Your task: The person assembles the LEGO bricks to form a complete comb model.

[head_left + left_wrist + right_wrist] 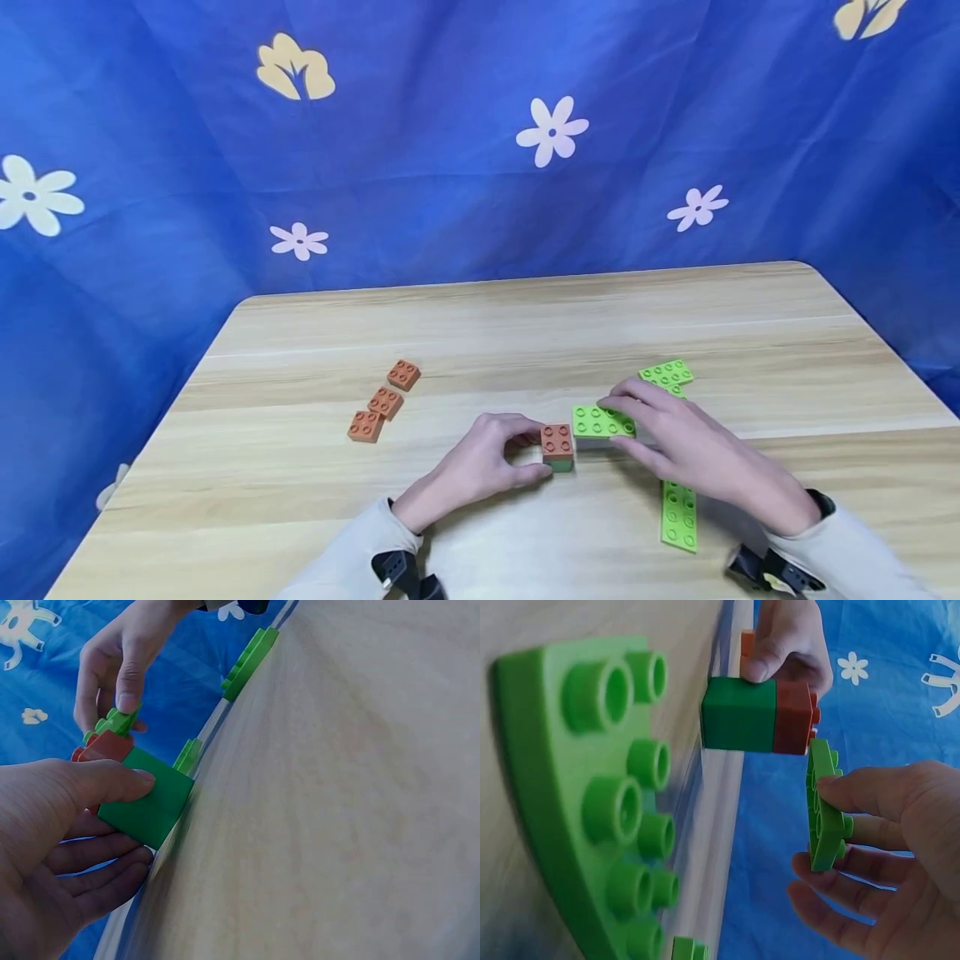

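Near the middle of the table, my left hand (486, 460) grips a dark green building block (146, 796) with a reddish-brown studded brick (557, 438) stacked on top. In the left wrist view the thumb presses the green block's side, fingers on the opposite side. My right hand (686, 448) pinches a flat lime-green studded brick (591, 423) between thumb and fingers. It is held level, studs up, just right of the stack and about as high as its top. The right wrist view shows its hollow underside facing the stack's top edge.
Three reddish-brown bricks (386, 403) lie in a slanting row at the left of the table. More flat lime-green bricks lie beside my right hand: one long piece (679, 518) nearer me, others (666, 372) behind the hand. A blue flowered cloth (450, 150) hangs beyond the table's far edge.
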`<state>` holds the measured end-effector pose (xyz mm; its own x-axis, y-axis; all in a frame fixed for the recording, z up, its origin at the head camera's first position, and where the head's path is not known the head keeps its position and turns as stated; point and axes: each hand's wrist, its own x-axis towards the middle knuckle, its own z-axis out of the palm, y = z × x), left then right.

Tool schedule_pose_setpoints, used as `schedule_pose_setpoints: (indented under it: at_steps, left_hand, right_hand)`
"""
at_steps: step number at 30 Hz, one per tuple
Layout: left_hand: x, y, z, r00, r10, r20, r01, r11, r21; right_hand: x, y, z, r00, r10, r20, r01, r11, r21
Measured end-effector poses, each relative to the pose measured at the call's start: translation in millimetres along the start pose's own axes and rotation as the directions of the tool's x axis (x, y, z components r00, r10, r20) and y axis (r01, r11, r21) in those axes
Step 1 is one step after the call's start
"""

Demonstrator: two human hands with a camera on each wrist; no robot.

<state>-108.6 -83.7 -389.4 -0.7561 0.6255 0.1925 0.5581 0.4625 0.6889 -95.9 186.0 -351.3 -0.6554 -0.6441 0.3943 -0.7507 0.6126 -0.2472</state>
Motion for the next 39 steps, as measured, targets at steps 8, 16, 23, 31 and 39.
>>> schedule_pose_setpoints:
  at_steps: [8, 16, 23, 31, 39]
  left_hand:
    - [-1.9, -0.4, -2.0, 1.0, 0.008, 0.001, -0.008, 1.0, 0.005]
    - [-1.5, -0.1, -2.1, 1.0, 0.009, 0.0, -0.009, 1.0, 0.009]
    - [-2.3, 0.1, -2.0, 1.0, 0.004, 0.01, -0.004, 1.0, -0.011]
    - [-1.3, 0.0, -1.5, 1.0, 0.025, 0.003, -0.025, 0.999, -0.02]
    - [-2.4, 0.8, -1.4, 1.0, 0.004, 0.008, -0.004, 1.0, -0.015]
  right_hand:
    - [4.0, -4.6, 3.9, 0.999, -0.022, -0.023, 0.022, 1.0, -0.01]
    - [7.5, -7.1, 1.0, 0.998, -0.041, -0.039, 0.041, 0.999, -0.008]
    - [11.7, -13.0, 3.9, 0.998, -0.051, -0.029, 0.052, 0.999, 0.009]
    - [13.9, -15.7, 7.7, 0.997, -0.07, -0.024, 0.071, 0.997, 0.024]
    - [16.0, -18.0, 11.1, 0.995, -0.094, -0.03, 0.095, 0.995, 0.03]
